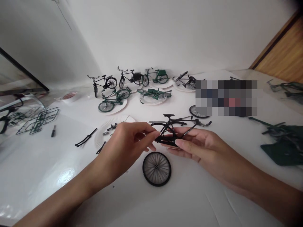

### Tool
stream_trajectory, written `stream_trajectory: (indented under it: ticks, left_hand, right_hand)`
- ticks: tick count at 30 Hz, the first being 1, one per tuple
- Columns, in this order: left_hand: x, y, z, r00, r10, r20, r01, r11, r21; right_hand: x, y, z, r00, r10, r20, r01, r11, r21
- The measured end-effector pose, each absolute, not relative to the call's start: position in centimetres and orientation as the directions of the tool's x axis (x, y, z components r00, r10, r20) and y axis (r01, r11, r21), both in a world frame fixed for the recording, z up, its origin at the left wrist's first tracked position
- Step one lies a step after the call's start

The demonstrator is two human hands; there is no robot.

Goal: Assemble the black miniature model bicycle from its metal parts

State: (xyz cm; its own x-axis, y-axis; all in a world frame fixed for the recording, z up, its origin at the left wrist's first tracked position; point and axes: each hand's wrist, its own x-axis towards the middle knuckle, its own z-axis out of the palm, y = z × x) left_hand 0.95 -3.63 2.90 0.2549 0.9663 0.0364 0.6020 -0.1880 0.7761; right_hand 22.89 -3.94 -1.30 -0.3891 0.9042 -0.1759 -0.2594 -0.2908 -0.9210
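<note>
My right hand [201, 142] is clamping a black model bicycle frame [174, 127] by its lower tubes, thumb on top and fingers curled beneath. It is holding the frame saddle-up just above the white surface [213, 201]. My left hand [129, 138] is pinching the frame's rear end between thumb and fingertips, so both hands are meeting on the frame at the centre of the head view.

A loose spoked wheel [156, 168] is lying flat on the surface just below the hands, touching neither. Behind my left hand, a paper plate [100, 134] is carrying several small dark parts, and a black fork piece [86, 137] is resting just to its left. A second wheel [197, 112] is lying beyond the frame.

Farther back, finished model bicycles [129, 77] in black and green are standing or lying in a row near the wall, several on paper plates of their own. At far left, green parts racks [40, 119] and a small screwdriver [53, 130] are lying well apart from the hands. Dark green pieces [281, 142] are spreading along the right edge.
</note>
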Motion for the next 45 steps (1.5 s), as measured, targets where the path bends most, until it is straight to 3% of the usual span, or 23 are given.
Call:
stream_trajectory:
  ticks: [5, 12, 17, 22, 28, 35, 40, 45]
  left_hand:
    - [0.3, -3.8, 2.9, 0.258, 0.964, 0.067, 0.666, -0.228, 0.710]
    - [2.5, -4.7, 1.7, 0.241, 0.970, -0.033, 0.263, -0.032, 0.964]
    - [3.7, -4.9, 1.8, 0.175, 0.970, -0.169, 0.200, 0.133, 0.971]
    - [3.8, -4.9, 1.9, 0.166, 0.965, -0.205, 0.116, 0.187, 0.975]
    - [3.8, -5.2, 1.9, 0.215, 0.960, -0.179, -0.001, 0.184, 0.983]
    - [3.3, -4.6, 1.4, 0.195, 0.979, -0.060, -0.008, 0.063, 0.998]
    - [2.8, -4.5, 1.2, 0.200, 0.978, 0.061, -0.001, -0.062, 0.998]
    - [2.3, -4.2, 1.7, 0.289, 0.957, 0.010, 0.077, -0.033, 0.996]
  right_hand:
    - [22.9, -3.9, -0.9, -0.349, 0.922, -0.165, -0.336, -0.288, -0.897]
    - [22.6, -3.9, -0.3, -0.421, 0.900, -0.116, -0.429, -0.310, -0.848]
    - [22.6, -4.1, -0.5, -0.402, 0.906, -0.131, -0.385, -0.297, -0.874]
    - [22.4, -4.3, -0.7, -0.372, 0.925, -0.075, -0.420, -0.240, -0.875]
    - [22.3, -4.5, -0.6, -0.366, 0.928, -0.075, -0.382, -0.223, -0.897]
    - [23.4, -4.4, -1.1, -0.296, 0.955, -0.020, -0.104, -0.053, -0.993]
    - [23.4, -4.4, 0.0, -0.310, 0.949, 0.051, -0.069, 0.031, -0.997]
    - [23.3, -4.3, 0.0, -0.221, 0.975, -0.003, -0.078, -0.021, -0.997]
